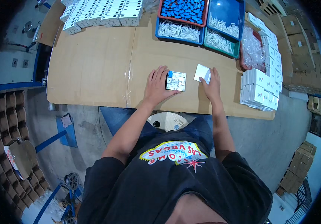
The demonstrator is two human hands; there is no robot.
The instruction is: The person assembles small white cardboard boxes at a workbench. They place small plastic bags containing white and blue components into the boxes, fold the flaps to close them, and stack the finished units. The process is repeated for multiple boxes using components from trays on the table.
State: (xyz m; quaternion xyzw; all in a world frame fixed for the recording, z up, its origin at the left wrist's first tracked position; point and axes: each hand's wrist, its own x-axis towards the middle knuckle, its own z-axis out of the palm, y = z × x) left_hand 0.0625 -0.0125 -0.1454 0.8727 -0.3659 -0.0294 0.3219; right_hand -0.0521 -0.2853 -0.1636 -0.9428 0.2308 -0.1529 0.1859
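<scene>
Near the middle of the cardboard-covered table lies a small open box (176, 81) with white and silvery contents, too small to make out. A small blue piece (170, 74) shows at its upper left corner. My left hand (156, 85) is closed around the left side of this box, the thumb along its near edge and the fingers by its far left corner. Just to the right, my right hand (212, 86) pinches a flat white card (202, 72), its thumb lying on the card's face. The fingers beneath the card are partly hidden.
At the far side stand trays with blue pieces (184, 10) and white sticks (178, 31). A tray of clear plastic bags (252, 48) sits at the right, beside stacked white boxes (259, 89). More white boxes (104, 14) fill the far left. The table's near edge (190, 112) meets my lap.
</scene>
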